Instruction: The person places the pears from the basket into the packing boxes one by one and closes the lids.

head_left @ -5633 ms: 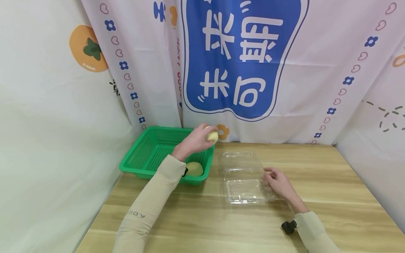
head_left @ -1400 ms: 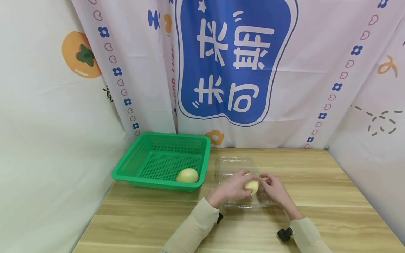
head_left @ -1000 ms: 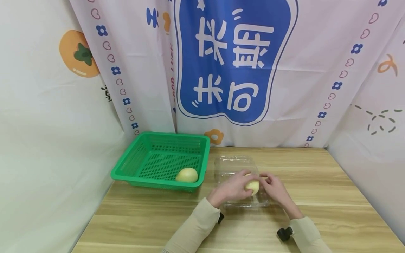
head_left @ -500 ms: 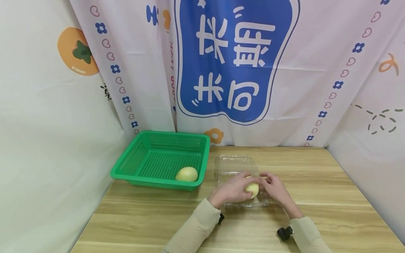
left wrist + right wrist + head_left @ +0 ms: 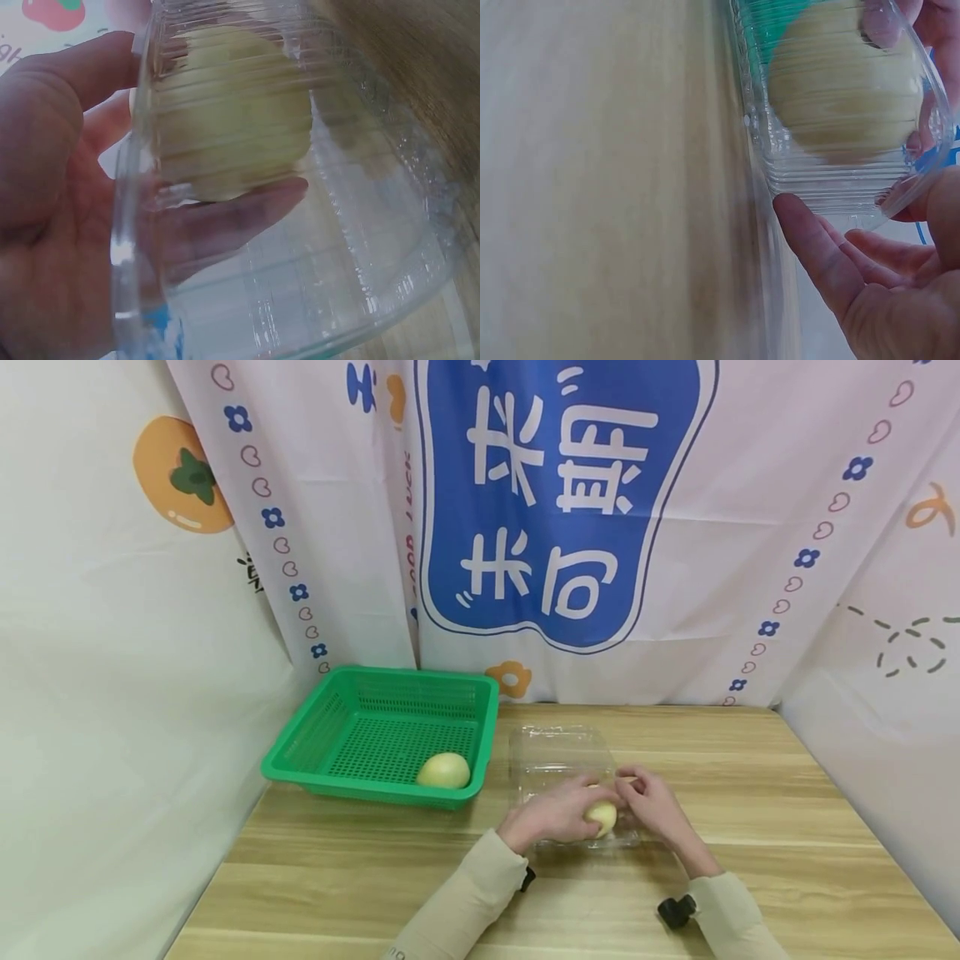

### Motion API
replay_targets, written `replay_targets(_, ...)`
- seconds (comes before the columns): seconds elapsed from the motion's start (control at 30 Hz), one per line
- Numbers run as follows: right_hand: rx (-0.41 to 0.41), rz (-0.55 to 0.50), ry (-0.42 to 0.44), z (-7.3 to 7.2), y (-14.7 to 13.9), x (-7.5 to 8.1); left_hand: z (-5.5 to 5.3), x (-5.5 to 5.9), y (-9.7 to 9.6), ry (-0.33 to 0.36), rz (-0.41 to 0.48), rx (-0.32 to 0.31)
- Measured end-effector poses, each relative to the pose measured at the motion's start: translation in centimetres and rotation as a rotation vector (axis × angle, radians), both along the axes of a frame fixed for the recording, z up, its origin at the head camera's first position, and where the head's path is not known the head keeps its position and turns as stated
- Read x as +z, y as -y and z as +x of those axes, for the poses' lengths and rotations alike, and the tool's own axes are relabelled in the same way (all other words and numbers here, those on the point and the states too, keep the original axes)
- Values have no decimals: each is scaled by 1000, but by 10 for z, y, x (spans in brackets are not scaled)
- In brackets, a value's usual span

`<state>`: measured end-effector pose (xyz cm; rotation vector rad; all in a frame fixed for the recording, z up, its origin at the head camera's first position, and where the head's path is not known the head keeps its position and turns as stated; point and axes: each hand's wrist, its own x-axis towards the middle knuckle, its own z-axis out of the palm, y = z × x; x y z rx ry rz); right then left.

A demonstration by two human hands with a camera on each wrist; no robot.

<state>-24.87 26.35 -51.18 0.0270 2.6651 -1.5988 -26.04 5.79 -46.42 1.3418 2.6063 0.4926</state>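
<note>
My left hand [image 5: 557,812] grips a pale yellow round fruit [image 5: 602,817], holding it down inside an open clear plastic clamshell box [image 5: 558,745]. In the left wrist view the fruit [image 5: 232,120] shows through the ribbed wall, with fingers curled round it. My right hand [image 5: 658,803] holds the box's right edge. From the right wrist view, its thumb is at the rim and a fingertip presses the outside wall of the box [image 5: 832,180]. Another pale yellow fruit [image 5: 445,771] lies in the near right corner of a green plastic basket [image 5: 375,790].
The green basket stands left of the box on a wood-grain table [image 5: 360,893]. Behind the table hangs a printed cloth curtain [image 5: 555,510], with white fabric walls at both sides. A small black device [image 5: 677,911] sits on the right wrist.
Since the oldest frame, my left hand has carried the fruit right from above the basket to the box. Over the last second it has sunk slightly. My right hand has stayed at the box's edge.
</note>
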Motion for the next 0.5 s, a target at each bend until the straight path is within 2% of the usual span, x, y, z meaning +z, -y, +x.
replay_targets(0.5, 4, 24, -9, -1, -1, -1, 4, 2, -2, 30, -51, -28)
